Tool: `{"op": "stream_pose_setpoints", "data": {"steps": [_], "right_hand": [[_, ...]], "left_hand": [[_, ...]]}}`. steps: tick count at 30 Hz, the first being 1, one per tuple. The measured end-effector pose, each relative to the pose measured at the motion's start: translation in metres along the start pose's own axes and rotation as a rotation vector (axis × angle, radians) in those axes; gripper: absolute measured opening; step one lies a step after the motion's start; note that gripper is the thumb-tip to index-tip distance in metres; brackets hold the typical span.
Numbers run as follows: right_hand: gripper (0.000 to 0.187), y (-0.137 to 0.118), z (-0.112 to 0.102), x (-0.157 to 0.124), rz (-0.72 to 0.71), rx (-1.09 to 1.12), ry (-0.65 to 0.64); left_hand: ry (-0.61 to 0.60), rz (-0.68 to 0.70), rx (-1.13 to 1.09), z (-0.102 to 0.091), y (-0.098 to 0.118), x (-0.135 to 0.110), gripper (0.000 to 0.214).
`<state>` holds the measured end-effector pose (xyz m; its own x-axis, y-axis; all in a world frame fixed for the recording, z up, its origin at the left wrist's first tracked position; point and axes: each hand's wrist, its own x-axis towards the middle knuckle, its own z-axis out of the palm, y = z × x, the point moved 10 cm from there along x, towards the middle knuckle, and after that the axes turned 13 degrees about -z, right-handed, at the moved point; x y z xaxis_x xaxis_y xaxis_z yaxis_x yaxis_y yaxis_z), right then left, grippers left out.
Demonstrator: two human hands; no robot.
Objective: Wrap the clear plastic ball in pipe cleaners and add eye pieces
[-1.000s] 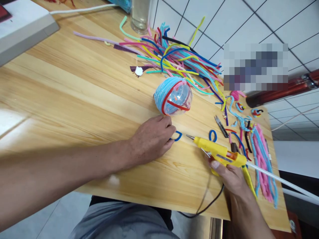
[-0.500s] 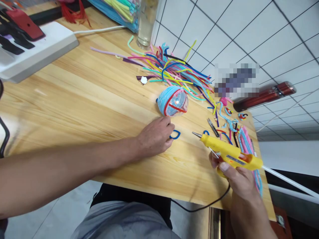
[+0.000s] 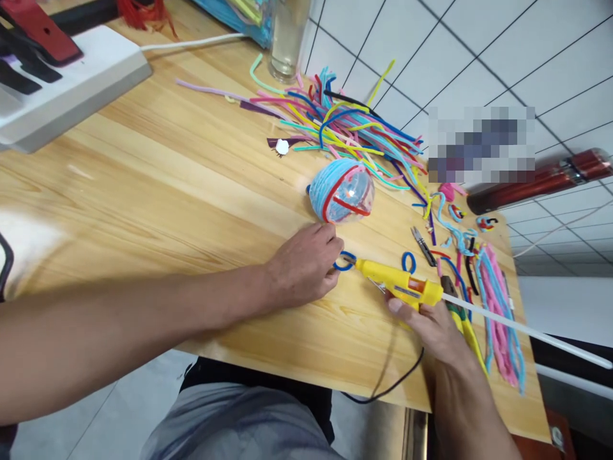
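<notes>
My left hand (image 3: 301, 265) rests on the wooden table (image 3: 158, 185), fingers pinched on a small blue pipe-cleaner loop (image 3: 345, 262). My right hand (image 3: 428, 322) grips a yellow glue gun (image 3: 400, 285), and the nozzle tip touches that loop. A white glue stick (image 3: 527, 329) sticks out behind the gun. Just beyond my left hand lies a clear plastic ball (image 3: 341, 191) wrapped in light blue and red pipe cleaners. A second blue loop (image 3: 408, 261) lies to the right of the gun.
A heap of coloured pipe cleaners (image 3: 345, 124) covers the far right of the table, with small scissors (image 3: 424, 245) and pink and blue bundles (image 3: 498, 306) near the right edge. A glass (image 3: 287, 38) stands at the back. A white box (image 3: 67, 80) sits far left. The gun's black cord (image 3: 387, 390) hangs over the front edge.
My right hand has brought the glue gun leftward, so its nozzle now meets the blue loop held by my left hand. The left hand has stayed nearly where it was.
</notes>
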<state>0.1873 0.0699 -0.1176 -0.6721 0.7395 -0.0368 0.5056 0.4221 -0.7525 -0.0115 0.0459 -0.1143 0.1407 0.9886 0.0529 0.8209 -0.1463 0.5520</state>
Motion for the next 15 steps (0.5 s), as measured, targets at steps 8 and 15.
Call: {"op": "stream_pose_setpoints", "data": {"steps": [8, 15], "right_hand": [[0.025, -0.011, 0.016, 0.009, 0.008, 0.014, -0.084], [0.024, -0.014, 0.012, 0.009, 0.009, 0.002, -0.060]], "left_hand": [[0.033, 0.025, -0.020, 0.000, 0.000, -0.001, 0.014], [0.013, 0.021, -0.010, 0.001, 0.001, -0.001, 0.014]]}}
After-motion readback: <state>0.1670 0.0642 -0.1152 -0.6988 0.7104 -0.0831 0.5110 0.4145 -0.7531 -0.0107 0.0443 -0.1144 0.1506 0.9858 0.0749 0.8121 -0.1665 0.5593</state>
